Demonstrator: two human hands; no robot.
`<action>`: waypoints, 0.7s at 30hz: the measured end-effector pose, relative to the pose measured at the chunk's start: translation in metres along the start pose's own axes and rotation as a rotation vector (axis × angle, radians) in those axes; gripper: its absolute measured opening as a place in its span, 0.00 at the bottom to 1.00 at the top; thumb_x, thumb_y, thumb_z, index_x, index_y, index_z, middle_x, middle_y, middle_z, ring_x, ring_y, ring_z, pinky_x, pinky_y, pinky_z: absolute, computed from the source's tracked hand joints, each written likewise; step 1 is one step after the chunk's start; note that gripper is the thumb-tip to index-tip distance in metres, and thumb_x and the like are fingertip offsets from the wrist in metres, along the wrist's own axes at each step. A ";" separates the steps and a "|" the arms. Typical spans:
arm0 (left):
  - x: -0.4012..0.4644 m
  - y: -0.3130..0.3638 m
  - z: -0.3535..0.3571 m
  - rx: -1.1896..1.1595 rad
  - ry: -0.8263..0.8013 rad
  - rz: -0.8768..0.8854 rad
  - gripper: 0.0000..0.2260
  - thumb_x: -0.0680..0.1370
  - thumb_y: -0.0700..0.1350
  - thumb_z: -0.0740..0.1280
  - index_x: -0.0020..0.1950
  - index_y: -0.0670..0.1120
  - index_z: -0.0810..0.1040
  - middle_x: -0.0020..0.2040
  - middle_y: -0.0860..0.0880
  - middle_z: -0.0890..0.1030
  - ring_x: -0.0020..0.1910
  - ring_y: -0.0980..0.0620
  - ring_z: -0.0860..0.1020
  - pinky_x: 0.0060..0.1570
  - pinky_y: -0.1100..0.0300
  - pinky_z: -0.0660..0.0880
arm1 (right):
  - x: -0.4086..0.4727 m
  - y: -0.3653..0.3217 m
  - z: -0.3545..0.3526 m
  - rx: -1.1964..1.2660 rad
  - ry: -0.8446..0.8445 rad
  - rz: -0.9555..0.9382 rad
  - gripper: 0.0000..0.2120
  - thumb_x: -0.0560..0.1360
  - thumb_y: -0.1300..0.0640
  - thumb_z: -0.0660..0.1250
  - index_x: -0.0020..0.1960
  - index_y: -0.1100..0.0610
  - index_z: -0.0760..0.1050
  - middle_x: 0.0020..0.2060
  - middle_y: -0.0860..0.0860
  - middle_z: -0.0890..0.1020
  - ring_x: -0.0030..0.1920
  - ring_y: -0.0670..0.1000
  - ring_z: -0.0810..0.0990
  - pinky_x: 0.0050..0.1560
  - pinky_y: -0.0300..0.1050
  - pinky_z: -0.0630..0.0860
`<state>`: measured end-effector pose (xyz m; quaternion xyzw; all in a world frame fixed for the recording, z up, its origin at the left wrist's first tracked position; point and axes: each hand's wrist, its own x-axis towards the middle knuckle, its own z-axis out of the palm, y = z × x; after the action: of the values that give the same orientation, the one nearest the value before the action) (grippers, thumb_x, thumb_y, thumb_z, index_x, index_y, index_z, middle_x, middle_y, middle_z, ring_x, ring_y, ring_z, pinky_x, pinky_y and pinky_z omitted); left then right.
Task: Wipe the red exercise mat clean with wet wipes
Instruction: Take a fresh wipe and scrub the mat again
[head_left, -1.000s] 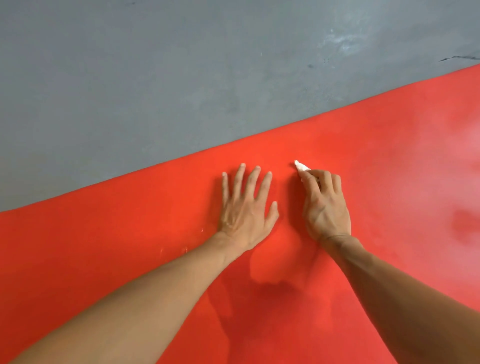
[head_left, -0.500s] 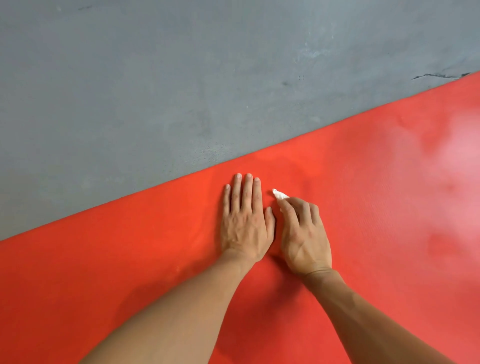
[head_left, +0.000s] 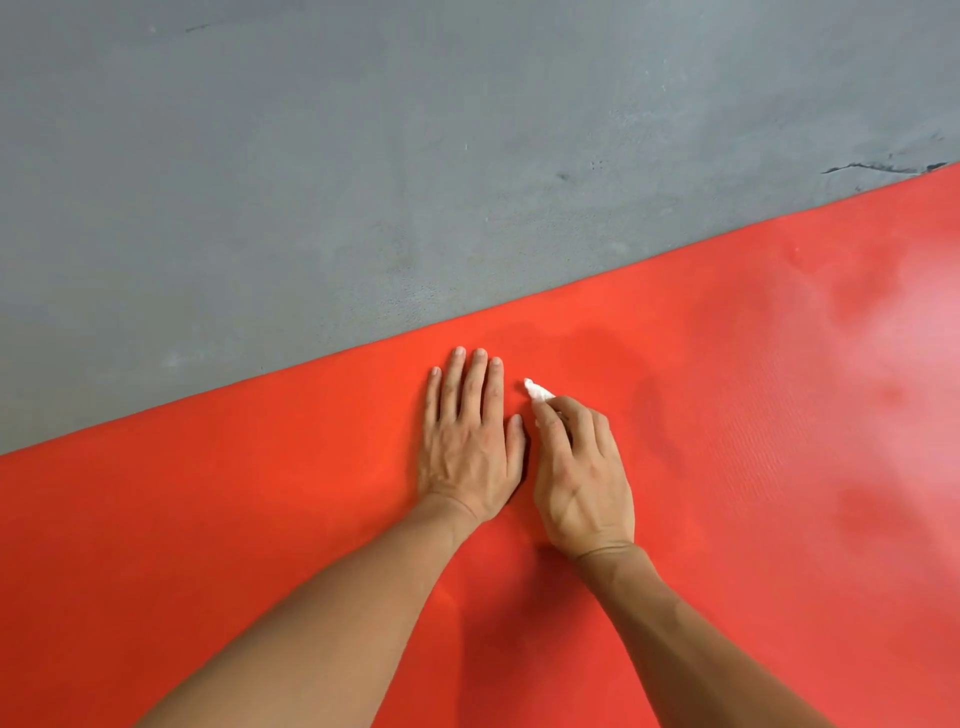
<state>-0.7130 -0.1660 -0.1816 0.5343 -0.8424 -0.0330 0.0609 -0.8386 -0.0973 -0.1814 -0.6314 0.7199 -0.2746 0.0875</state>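
Fingers, left hand (head_left: 470, 447): four fingers (head_left: 475, 387) straight and close together, thumb alongside, palm flat on the mat, holding nothing
Fingers, right hand (head_left: 582, 478): curled, pinching a small white wet wipe (head_left: 537, 391) at the tips; only a twisted end of the wipe shows beyond the forefinger, the rest is hidden under the hand
Floor (head_left: 311, 182): grey concrete, filling the upper left and top; a dark crack near the right edge, just above the mat's border
Mat (head_left: 208, 519): red, lying flat on the floor; its long axis runs from lower left to upper right, the far edge a straight diagonal rising to the right
Mat surface: darker patches beside and beyond the right hand, a pale glare towards the right edge
Hands, place: both near the middle of the view, close to the mat's far edge, left hand just beside the right, thumb nearly touching the right forefinger
Wipe, direction: the showing end points up and left, towards the far edge, and lies on or just above the mat; I cannot tell which
Forearms: bare, both reaching in from the bottom
Count: one mat, one wipe, two hands
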 end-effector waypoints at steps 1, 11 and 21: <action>0.001 0.000 0.001 -0.003 0.008 -0.001 0.29 0.82 0.52 0.57 0.80 0.40 0.67 0.81 0.41 0.66 0.83 0.40 0.58 0.79 0.38 0.58 | 0.001 0.000 -0.001 0.013 0.002 0.007 0.20 0.87 0.53 0.53 0.72 0.61 0.74 0.62 0.56 0.77 0.59 0.58 0.76 0.65 0.52 0.73; -0.002 -0.004 0.004 -0.025 0.023 -0.027 0.29 0.82 0.54 0.56 0.81 0.42 0.65 0.81 0.43 0.66 0.83 0.43 0.58 0.80 0.41 0.56 | 0.035 -0.003 0.010 0.068 -0.065 -0.082 0.20 0.81 0.58 0.58 0.69 0.62 0.76 0.50 0.55 0.75 0.50 0.56 0.71 0.47 0.53 0.78; -0.001 -0.003 0.000 -0.030 0.026 -0.037 0.30 0.80 0.54 0.58 0.81 0.42 0.67 0.80 0.44 0.67 0.83 0.44 0.58 0.80 0.42 0.56 | 0.151 0.076 -0.012 -0.024 0.015 0.118 0.14 0.84 0.60 0.60 0.65 0.63 0.78 0.52 0.58 0.75 0.54 0.57 0.70 0.57 0.53 0.73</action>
<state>-0.7101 -0.1664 -0.1820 0.5494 -0.8309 -0.0395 0.0793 -0.9385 -0.2341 -0.1766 -0.5866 0.7599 -0.2650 0.0903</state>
